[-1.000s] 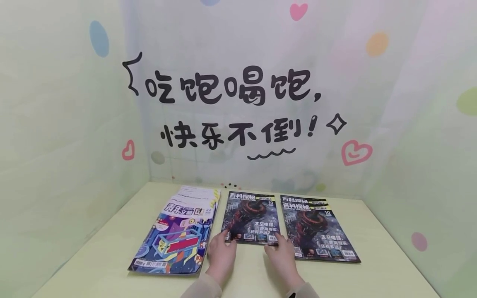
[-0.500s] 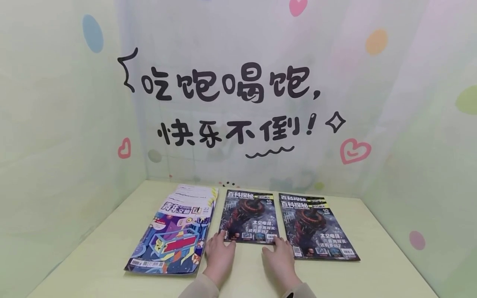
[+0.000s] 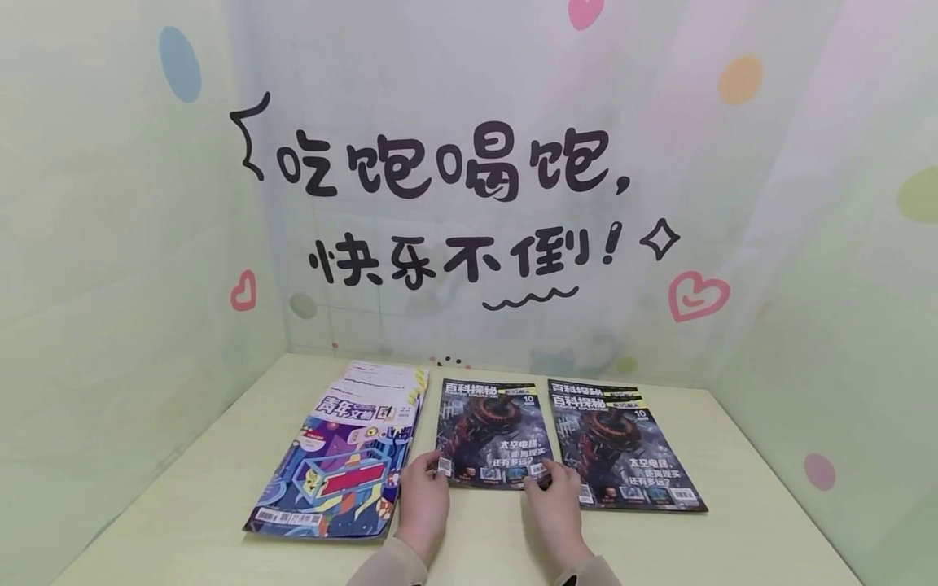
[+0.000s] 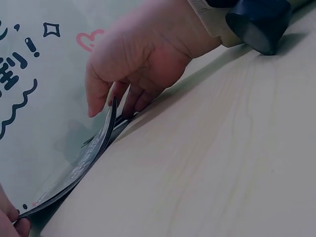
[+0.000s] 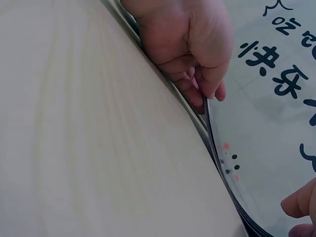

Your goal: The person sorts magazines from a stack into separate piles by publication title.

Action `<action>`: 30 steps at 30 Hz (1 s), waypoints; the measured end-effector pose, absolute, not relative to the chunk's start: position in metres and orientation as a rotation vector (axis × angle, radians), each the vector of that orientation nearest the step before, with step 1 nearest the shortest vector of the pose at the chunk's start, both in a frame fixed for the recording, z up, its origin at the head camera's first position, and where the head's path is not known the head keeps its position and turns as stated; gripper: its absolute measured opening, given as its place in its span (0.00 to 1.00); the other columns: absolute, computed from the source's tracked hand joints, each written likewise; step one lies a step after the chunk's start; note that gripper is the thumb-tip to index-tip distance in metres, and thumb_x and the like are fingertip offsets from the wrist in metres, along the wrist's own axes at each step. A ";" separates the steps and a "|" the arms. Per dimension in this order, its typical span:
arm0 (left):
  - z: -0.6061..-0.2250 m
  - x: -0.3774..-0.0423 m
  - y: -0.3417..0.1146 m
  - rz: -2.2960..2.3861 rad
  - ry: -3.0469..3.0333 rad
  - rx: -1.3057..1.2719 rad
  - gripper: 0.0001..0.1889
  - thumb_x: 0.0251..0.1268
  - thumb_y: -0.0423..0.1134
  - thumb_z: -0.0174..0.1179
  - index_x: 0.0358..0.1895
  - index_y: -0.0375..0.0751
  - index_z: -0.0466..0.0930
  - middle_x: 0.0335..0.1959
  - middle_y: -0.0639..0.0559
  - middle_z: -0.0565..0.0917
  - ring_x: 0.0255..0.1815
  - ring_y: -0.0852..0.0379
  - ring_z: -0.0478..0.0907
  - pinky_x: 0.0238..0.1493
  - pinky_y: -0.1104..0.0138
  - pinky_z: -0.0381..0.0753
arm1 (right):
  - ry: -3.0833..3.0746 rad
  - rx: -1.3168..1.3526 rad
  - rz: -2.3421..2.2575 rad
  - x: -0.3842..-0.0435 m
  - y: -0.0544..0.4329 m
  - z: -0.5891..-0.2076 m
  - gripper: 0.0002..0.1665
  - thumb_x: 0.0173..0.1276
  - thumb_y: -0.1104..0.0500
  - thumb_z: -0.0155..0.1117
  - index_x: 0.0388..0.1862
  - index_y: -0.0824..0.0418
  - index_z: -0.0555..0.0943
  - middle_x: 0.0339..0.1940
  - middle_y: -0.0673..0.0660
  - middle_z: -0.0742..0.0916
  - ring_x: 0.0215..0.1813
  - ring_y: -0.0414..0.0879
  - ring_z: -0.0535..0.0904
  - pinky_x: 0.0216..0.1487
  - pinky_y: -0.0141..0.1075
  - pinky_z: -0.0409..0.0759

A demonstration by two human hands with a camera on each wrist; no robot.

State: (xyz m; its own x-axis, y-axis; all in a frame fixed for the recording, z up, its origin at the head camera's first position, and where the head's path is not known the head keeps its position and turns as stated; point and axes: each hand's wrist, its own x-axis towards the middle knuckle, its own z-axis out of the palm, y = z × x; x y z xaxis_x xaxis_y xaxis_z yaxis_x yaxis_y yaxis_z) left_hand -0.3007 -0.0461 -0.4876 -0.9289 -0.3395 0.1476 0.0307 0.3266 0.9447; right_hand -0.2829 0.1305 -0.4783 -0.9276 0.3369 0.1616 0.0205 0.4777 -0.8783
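In the head view, a dark magazine (image 3: pixel 491 439) with a red-and-black tower on its cover lies in the middle of the table. My left hand (image 3: pixel 425 498) pinches its near left corner; my right hand (image 3: pixel 554 500) has thumb and fingers round the near right corner. Seen from the left wrist, the near edge of the magazine (image 4: pixel 94 153) bows upward toward the right hand (image 4: pixel 143 61), and layers show along it. The right wrist view has the left hand (image 5: pixel 190 42) gripping the other corner, with the right thumb (image 5: pixel 298 202) at lower right.
Overlapping magazines with a purple-blue cartoon cover (image 3: pixel 330 480) lie at the left. On the right are two overlapping dark magazines (image 3: pixel 630 456) with the same tower cover. Printed fabric walls (image 3: pixel 469 325) enclose the pale table (image 3: pixel 747 537) at the back and sides.
The middle magazine has shifted slightly toward me. Both hands have closed from resting at its near corners to gripping them. The side magazines stay where they were.
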 end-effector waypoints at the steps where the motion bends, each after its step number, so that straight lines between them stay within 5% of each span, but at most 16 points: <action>1: -0.487 -0.301 -0.047 -1.656 -2.269 0.289 0.20 0.59 0.24 0.53 0.57 0.25 0.73 0.52 0.32 0.74 0.56 0.38 0.70 0.58 0.46 0.71 | -2.408 -0.305 1.435 -0.283 0.131 -0.478 0.28 0.62 0.61 0.64 0.58 0.74 0.74 0.58 0.74 0.69 0.61 0.70 0.67 0.63 0.59 0.66; 7: -0.485 -0.300 -0.048 -1.769 -2.281 0.316 0.27 0.61 0.27 0.49 0.65 0.18 0.62 0.60 0.25 0.71 0.63 0.32 0.66 0.64 0.44 0.64 | -2.401 -0.296 1.423 -0.281 0.131 -0.478 0.28 0.62 0.61 0.65 0.58 0.74 0.74 0.58 0.74 0.69 0.60 0.70 0.68 0.62 0.59 0.67; 10: -0.485 -0.300 -0.048 -1.850 -2.280 0.316 0.26 0.66 0.30 0.47 0.66 0.19 0.61 0.62 0.25 0.70 0.57 0.34 0.73 0.60 0.46 0.71 | -2.406 -0.297 1.409 -0.281 0.132 -0.478 0.28 0.62 0.60 0.64 0.58 0.74 0.74 0.57 0.74 0.70 0.60 0.70 0.68 0.61 0.59 0.67; 15: -0.486 -0.303 -0.049 -2.070 -2.169 0.313 0.27 0.66 0.26 0.43 0.67 0.19 0.55 0.59 0.22 0.68 0.36 0.48 0.80 0.40 0.59 0.84 | -2.410 -0.316 1.418 -0.282 0.131 -0.478 0.29 0.62 0.60 0.64 0.59 0.74 0.73 0.59 0.75 0.70 0.61 0.70 0.67 0.62 0.59 0.66; 30: -0.485 -0.303 -0.051 -2.418 -1.785 0.400 0.28 0.64 0.21 0.35 0.69 0.18 0.47 0.59 0.21 0.65 0.32 0.53 0.78 0.38 0.65 0.84 | -2.297 -0.286 1.631 -0.288 0.138 -0.482 0.26 0.72 0.61 0.52 0.60 0.80 0.69 0.57 0.76 0.75 0.61 0.67 0.70 0.62 0.56 0.69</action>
State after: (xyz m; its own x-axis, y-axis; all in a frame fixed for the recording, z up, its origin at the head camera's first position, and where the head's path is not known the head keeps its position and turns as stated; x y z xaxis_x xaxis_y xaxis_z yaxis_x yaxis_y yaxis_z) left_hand -0.3032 -0.0509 -0.4853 -0.9593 -0.2420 -0.1455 -0.0677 -0.3031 0.9505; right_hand -0.2876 0.1380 -0.4818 -0.9325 0.3357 0.1334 -0.0153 0.3323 -0.9431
